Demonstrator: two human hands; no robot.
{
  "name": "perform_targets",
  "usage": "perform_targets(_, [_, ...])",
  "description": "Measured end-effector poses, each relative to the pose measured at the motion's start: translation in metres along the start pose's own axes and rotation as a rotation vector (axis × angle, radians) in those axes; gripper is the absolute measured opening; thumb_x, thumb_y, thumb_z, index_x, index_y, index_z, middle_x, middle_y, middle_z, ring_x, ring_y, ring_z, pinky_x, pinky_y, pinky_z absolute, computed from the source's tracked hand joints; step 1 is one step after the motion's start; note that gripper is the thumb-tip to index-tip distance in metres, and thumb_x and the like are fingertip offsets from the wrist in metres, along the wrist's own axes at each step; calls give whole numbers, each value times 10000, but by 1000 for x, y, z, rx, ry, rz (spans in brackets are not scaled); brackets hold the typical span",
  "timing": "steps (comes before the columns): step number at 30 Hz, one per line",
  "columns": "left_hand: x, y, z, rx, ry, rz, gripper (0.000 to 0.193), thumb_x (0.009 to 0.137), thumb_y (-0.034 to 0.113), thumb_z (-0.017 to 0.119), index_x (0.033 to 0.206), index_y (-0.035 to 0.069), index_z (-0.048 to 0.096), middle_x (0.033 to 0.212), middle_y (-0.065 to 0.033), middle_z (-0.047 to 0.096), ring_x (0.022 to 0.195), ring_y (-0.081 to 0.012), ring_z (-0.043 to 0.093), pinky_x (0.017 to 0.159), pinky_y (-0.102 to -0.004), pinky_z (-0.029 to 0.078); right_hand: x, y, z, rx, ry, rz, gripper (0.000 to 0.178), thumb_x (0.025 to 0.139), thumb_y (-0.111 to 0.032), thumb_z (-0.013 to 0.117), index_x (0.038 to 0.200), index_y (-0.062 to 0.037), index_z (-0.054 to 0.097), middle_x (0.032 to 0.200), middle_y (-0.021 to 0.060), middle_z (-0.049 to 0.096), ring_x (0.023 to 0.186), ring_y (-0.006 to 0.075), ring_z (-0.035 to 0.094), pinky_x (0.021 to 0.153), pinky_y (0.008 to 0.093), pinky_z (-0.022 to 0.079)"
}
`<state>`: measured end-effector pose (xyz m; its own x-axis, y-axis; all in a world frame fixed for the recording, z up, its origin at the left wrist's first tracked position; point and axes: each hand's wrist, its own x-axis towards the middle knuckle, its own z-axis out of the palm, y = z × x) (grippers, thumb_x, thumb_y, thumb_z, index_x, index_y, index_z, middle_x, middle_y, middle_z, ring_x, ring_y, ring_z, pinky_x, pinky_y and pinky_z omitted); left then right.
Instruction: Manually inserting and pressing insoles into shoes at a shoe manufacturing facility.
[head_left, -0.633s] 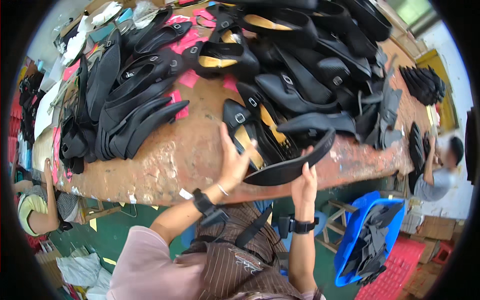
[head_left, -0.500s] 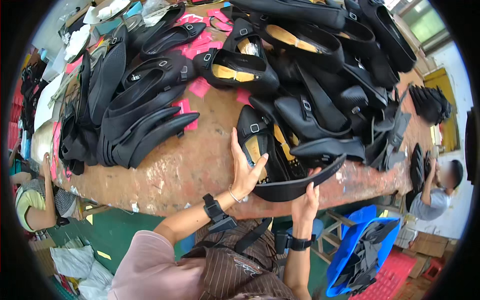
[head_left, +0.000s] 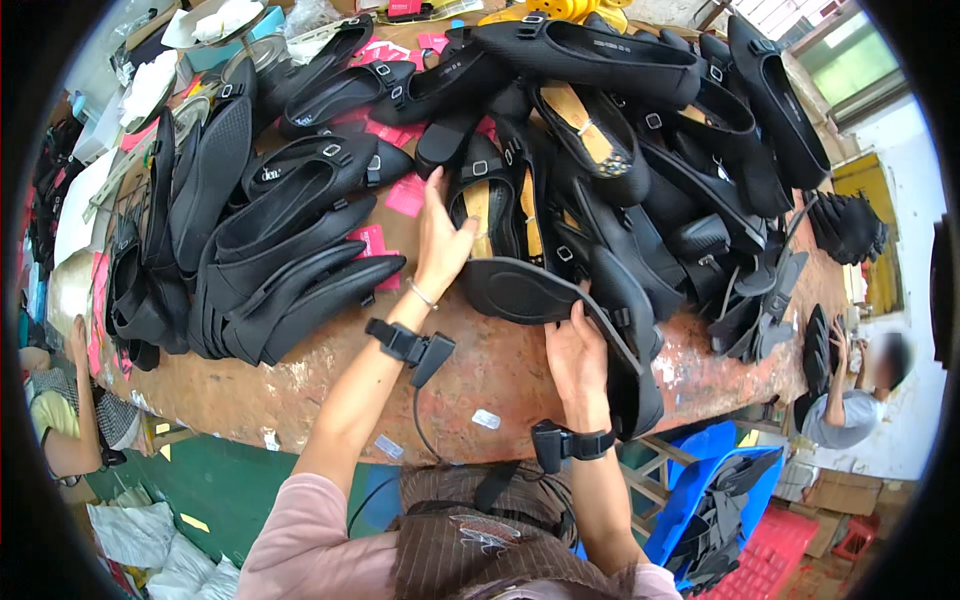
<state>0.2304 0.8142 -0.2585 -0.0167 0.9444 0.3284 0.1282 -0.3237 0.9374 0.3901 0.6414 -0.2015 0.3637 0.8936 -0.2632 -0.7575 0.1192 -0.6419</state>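
My left hand [head_left: 443, 245] lies along the left side of a black buckled flat shoe [head_left: 480, 215] with a tan insole, fingers stretched out and thumb at its rim. A similar shoe [head_left: 533, 205] stands close beside it. My right hand [head_left: 578, 352], palm turned up, grips the edge of a black shoe [head_left: 520, 290] tipped on its side, its dark sole facing me. Another black shoe [head_left: 628, 300] lies against it on the right. How far my right fingers reach behind the sole is hidden.
Black shoes [head_left: 310, 225] are stacked at left, and a bigger heap [head_left: 690, 180] covers the right. Pink cards [head_left: 407, 195] lie between them on the worn brown table [head_left: 330, 390]. A blue bin [head_left: 720, 500] stands at lower right. Other people sit at both sides.
The buckled pair has shifted away from me and slightly left, my left hand with it. The shoe at my right hand has tipped, so its sole now shows. The view has shifted slightly.
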Motion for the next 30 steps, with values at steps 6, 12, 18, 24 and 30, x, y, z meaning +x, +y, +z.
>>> perform_targets(6, [-77,108,-19,308,-41,121,358,838,76,640,1193,49,606,1344,-206,518,1259,-366,483,1078,-440,368,-102,-56,-27,-300,-366,240,195,836,-67,735,930,-43,566,1353,269,552,1308,318,498,1115,433,346])
perform_targets(12, [-174,180,46,-88,-612,11,254,854,131,716,1094,55,676,984,-86,694,804,-159,683,647,-264,532,-182,-105,-89,-353,-61,-178,451,828,-74,720,1199,-16,470,897,115,613,856,262,641,851,431,528])
perform_targets(18, [-218,155,144,-300,-973,-749,900,819,670,645,1187,-146,560,1070,-247,638,820,-300,726,563,-373,608,-252,-144,-116,-149,74,-415,633,920,-294,613,1439,-38,357,912,56,509,754,166,490,721,342,473])
perform_targets(24, [-243,163,187,-343,-620,-781,681,836,510,708,1005,-142,611,1023,-202,631,975,-338,678,675,-433,621,-296,-149,-141,-152,57,-429,608,1006,-405,496,1442,1,372,907,69,536,717,135,475,691,306,452])
perform_targets(30, [-264,166,137,-257,-634,-526,241,812,224,634,884,-4,664,820,-28,637,672,-166,579,577,-297,480,-304,-160,-166,0,92,-368,610,977,-311,417,1446,75,363,1282,189,577,957,234,588,909,372,483])
